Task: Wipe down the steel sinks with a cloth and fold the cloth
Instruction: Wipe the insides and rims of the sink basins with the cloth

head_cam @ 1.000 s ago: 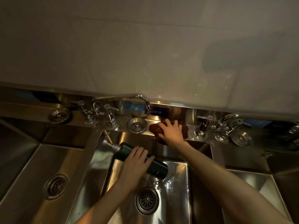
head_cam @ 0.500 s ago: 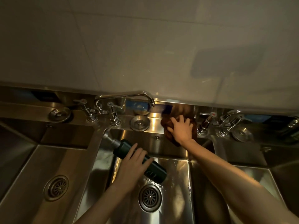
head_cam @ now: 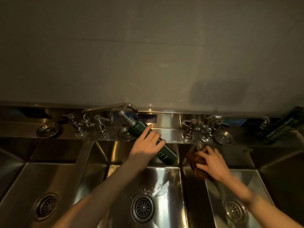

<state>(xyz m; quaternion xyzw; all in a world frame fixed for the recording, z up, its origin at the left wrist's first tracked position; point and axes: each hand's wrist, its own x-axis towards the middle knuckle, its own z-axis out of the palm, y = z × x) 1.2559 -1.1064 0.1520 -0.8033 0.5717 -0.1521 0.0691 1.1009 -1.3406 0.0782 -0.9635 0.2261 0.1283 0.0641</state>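
Note:
Three steel sink basins stand side by side: left [head_cam: 54, 175], middle [head_cam: 171, 186] and right [head_cam: 251, 180]. My right hand [head_cam: 212, 160] presses a crumpled brown cloth [head_cam: 195, 159] against the divider between the middle and right basins, at its back end. My left hand [head_cam: 146, 145] grips a dark green pump bottle [head_cam: 164, 153], tilted with its pump head pointing up and left towards the back ledge. The bottle hangs above the back of the middle basin.
Two sets of chrome taps stand on the back ledge, one at the left [head_cam: 92, 124] and one at the right [head_cam: 202, 127]. Round steel strainers [head_cam: 47, 130] lie on the ledge. Each basin has a drain [head_cam: 142, 208]. A pale wall rises behind.
My right hand has slid the cloth from the back ledge down and right onto the divider. My left hand has lifted the bottle up and back towards the ledge.

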